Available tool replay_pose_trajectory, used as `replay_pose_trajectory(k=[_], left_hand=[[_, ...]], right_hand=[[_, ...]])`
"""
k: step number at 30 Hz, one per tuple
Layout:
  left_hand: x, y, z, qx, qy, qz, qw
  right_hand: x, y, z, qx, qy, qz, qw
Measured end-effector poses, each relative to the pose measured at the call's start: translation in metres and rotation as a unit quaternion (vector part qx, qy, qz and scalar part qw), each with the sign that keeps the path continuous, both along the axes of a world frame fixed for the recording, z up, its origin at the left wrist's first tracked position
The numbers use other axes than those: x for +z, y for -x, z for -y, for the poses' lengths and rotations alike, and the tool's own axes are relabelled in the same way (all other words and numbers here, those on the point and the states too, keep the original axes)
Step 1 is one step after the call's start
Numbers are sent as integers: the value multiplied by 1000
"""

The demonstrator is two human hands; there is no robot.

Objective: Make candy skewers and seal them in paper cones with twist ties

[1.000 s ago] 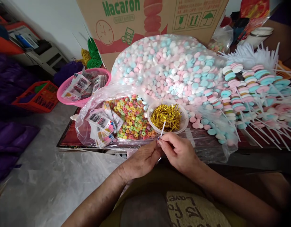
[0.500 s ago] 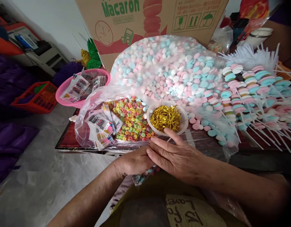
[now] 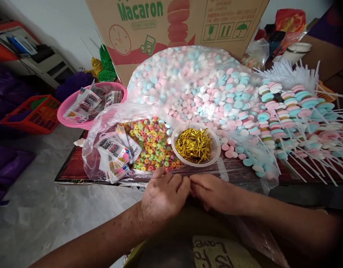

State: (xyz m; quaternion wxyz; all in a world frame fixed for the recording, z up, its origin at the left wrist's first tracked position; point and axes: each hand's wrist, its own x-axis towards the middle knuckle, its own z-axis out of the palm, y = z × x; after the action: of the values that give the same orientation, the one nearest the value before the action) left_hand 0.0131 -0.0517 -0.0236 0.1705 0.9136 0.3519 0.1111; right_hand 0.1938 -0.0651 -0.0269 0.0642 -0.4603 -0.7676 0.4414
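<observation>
My left hand [image 3: 166, 193] is closed, its knuckles turned up, just in front of the table's near edge. Against its fingertips my right hand [image 3: 216, 191] is also closed, fingers curled inward. Whatever sits between them is hidden by the fingers. Nearest to both hands is a white plastic bowl [image 3: 177, 154] of gold twist ties [image 3: 194, 144]. Left of that bowl, small ring-shaped candies [image 3: 153, 143] in several colours lie on an open clear plastic bag [image 3: 92, 156]. Printed cards or packets [image 3: 114, 150] are piled on its left part.
A big clear bag of pastel candy discs [image 3: 188, 82] fills the table's middle before a cardboard box [image 3: 149, 37]. To the right lie stacked candies on white sticks [image 3: 291, 115]. A pink basket [image 3: 62, 115] of packets is at left; an orange crate [image 3: 45, 121] stands beyond it.
My right hand's spread fingers have curled shut, and my left hand has turned knuckles up. The small packet of candy seen beneath my hands is now hidden. The view has shifted slightly.
</observation>
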Motion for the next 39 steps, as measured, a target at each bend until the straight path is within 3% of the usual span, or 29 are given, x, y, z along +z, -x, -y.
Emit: replay_pose_trajectory(k=[1,2,3,4,6,8,10,12,13,15,18,21,24,29,32,35,39], left_hand=[[-3,1,2,-20,-38,21,999],[-6,2,3,-27,-51,53,997],[-10,4,4,-14,-42,90,995],[-13,5,3,24,-12,131,991],[-17,6,1,148,104,219,959],[-17,5,-2,274,257,301,877],[-14,3,-5,367,389,355,767],[-10,2,-8,414,462,386,683],[-8,1,-10,425,478,399,657],[-5,0,-13,428,483,421,637],[-2,-5,-17,413,473,432,647],[1,-11,-17,385,438,424,693],[6,-12,-13,340,396,398,755],[11,-5,-7,270,348,340,831],[7,-4,-5,224,380,322,838],[0,-7,-5,226,368,349,831],[-7,-7,-7,252,317,426,809]], right_hand=[[6,-5,-9,11,119,-34,992],[12,-10,-19,28,190,-56,980],[17,-14,-30,34,201,-68,977],[19,-18,-43,25,153,-68,986],[15,-23,-69,-56,-62,-35,996],[0,-22,-94,-102,-237,27,966],[-16,-21,-111,-95,-279,40,955],[-25,-22,-118,-89,-288,27,953],[-25,-23,-118,-90,-302,11,949],[-15,-27,-109,-96,-326,-38,940],[10,-23,-79,-121,-305,-104,939],[25,-4,-44,-140,-228,-152,951],[20,13,-24,-141,-201,-203,948],[12,11,-27,-60,-187,-187,962],[11,6,-30,-55,-171,-149,972],[2,13,-26,-77,-223,-133,963],[-15,27,-15,-219,-331,-195,897]])
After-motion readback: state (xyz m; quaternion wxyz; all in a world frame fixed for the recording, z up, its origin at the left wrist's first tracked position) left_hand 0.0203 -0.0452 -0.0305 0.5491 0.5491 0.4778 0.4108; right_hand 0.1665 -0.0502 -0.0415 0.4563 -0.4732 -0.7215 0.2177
